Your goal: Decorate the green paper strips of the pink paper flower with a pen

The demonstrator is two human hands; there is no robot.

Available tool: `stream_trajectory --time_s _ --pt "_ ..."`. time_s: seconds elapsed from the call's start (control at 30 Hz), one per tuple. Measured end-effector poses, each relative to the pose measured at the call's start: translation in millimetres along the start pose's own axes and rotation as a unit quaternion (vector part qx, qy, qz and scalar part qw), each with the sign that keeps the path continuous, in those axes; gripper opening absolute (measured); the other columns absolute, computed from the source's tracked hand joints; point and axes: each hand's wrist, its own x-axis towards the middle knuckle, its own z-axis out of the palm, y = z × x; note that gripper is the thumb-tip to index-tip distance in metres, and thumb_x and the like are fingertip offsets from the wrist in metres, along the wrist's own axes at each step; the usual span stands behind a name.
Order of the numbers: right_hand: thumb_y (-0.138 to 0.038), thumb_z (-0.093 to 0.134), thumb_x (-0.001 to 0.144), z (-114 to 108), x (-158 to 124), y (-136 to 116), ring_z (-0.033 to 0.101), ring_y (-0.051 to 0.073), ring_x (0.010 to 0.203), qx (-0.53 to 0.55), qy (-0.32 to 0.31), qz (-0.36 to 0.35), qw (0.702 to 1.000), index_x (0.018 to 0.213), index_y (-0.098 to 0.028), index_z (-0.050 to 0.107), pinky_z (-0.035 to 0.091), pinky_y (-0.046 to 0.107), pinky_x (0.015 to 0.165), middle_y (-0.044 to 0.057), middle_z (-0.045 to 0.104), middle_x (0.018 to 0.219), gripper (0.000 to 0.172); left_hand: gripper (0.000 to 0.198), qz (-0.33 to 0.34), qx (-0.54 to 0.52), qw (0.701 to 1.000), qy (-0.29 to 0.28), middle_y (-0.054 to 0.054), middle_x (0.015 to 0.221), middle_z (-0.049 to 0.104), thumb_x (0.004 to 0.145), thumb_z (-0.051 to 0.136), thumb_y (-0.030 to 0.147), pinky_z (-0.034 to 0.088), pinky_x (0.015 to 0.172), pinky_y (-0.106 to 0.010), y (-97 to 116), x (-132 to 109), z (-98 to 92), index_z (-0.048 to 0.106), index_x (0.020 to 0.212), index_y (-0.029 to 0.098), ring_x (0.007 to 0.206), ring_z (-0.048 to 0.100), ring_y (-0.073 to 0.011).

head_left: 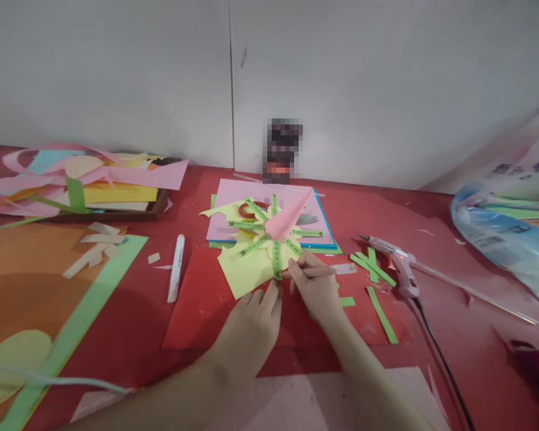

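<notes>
A paper craft with a pink cone [285,218] at its centre has several green paper strips [277,257] spreading out from it, marked with dark writing and small stars. My right hand [318,287] is closed around a slim pen [345,269] with a clear end, its tip at the lower end of the strip nearest me. At that same end, my left hand [254,317] holds the strip with its fingertips, fingers close together. Beneath the craft lie a pale yellow sheet [242,269] and a pink sheet with blue edges [229,194].
A pink glue gun [399,266] with a black cord lies at right, beside loose green strips [381,314]. A white marker [176,269] rests left of a red sheet [197,311]. Paper scraps fill a brown tray [150,209]. A plastic bag [498,239] stands far right.
</notes>
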Motion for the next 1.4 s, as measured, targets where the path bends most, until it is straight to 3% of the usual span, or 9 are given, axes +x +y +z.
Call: stream_trajectory --time_s 0.3,0.47,0.73,1.0,1.4 --pt "-0.032 0.049 0.082 0.1 0.0 3.1 0.056 0.014 0.048 0.017 -0.01 -0.005 1.0 0.055 -0.023 0.038 0.039 0.022 0.048 -0.006 0.047 0.039 0.031 0.037 0.006 -0.007 0.999 -0.036 -0.012 0.1 0.061 0.079 0.036 -0.003 0.053 0.066 -0.032 -0.6 0.3 -4.1 0.056 0.108 0.006 0.077 0.061 -0.019" --pt "-0.032 0.049 0.081 -0.1 -0.4 0.5 0.052 0.012 0.042 0.021 0.002 -0.002 1.0 0.056 -0.023 0.04 0.038 0.022 0.046 -0.007 0.049 0.039 0.029 0.037 0.001 -0.018 1.0 -0.02 -0.012 0.1 0.06 0.078 0.038 -0.003 0.053 0.066 -0.033 -0.3 0.3 -1.9 0.054 0.111 0.004 0.075 0.061 -0.0192" --pt "-0.031 0.049 0.082 0.1 -0.4 0.6 0.058 0.014 0.051 0.024 0.009 -0.004 1.0 0.056 -0.023 0.038 0.04 0.023 0.051 -0.006 0.047 0.038 0.03 0.038 0.004 -0.018 0.999 -0.026 -0.013 0.103 0.06 0.078 0.038 -0.003 0.052 0.066 -0.033 0.1 -0.7 -1.1 0.053 0.112 0.004 0.079 0.062 -0.0206" --pt "-0.033 0.05 0.081 -0.2 0.0 2.0 0.047 0.011 0.039 0.01 0.002 -0.005 1.0 0.055 -0.023 0.041 0.037 0.022 0.046 -0.006 0.05 0.04 0.029 0.036 0.003 -0.016 0.999 -0.033 -0.012 0.1 0.059 0.078 0.038 -0.003 0.052 0.066 -0.032 -0.5 0.2 -2.6 0.054 0.11 0.005 0.077 0.061 -0.0197" --pt "-0.03 0.05 0.08 -0.3 -0.6 1.3 0.051 0.012 0.042 0.012 0.014 0.003 1.0 0.055 -0.022 0.038 0.037 0.022 0.047 -0.007 0.047 0.038 0.029 0.035 -0.004 -0.021 1.0 -0.019 -0.012 0.101 0.06 0.079 0.039 -0.002 0.053 0.066 -0.032 -0.4 -1.3 -0.1 0.055 0.109 0.006 0.078 0.062 -0.0191"
